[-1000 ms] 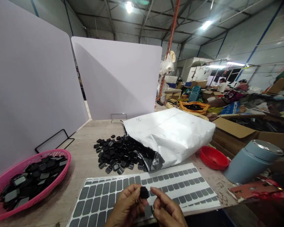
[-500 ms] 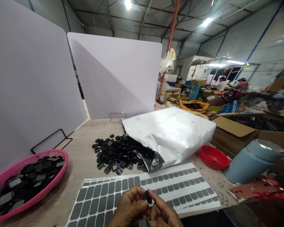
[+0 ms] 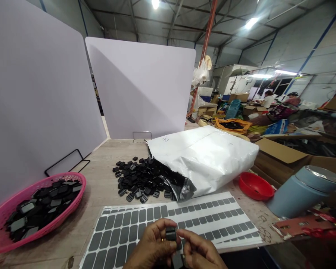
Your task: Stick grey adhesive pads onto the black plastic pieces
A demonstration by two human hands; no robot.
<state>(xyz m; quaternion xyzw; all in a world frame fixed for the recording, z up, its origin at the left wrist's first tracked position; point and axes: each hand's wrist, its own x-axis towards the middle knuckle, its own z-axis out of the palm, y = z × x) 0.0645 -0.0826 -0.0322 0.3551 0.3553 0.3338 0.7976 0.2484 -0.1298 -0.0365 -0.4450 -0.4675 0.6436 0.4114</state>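
My left hand (image 3: pixel 154 244) pinches a small black plastic piece (image 3: pixel 171 234) with ridges across it between thumb and fingers, over the front of the sticker sheets. The index fingertip of my right hand (image 3: pixel 201 249) touches the right edge of this piece. Its other fingers are curled, and what they hold is hidden. Low between the hands shows a grey-faced piece (image 3: pixel 178 260), partly covered. Beneath them lie white sheets (image 3: pixel 168 213) bearing rows of dark grey rounded stickers. Behind the sheets spreads a heap of loose black pieces (image 3: pixel 140 177).
A white plastic bag (image 3: pixel 210 157) lies on its side, its torn mouth toward the heap. At left stands a pink basket (image 3: pixel 82 186) of black pieces. A red bowl (image 3: pixel 254 188) and a blue-grey flask (image 3: pixel 302 194) stand at right. White panels (image 3: pixel 140 89) rise behind the table.
The black piece has turned, so its broad ridged side shows instead of its narrow edge. My right hand has moved slightly right. The whole view has shifted a little.
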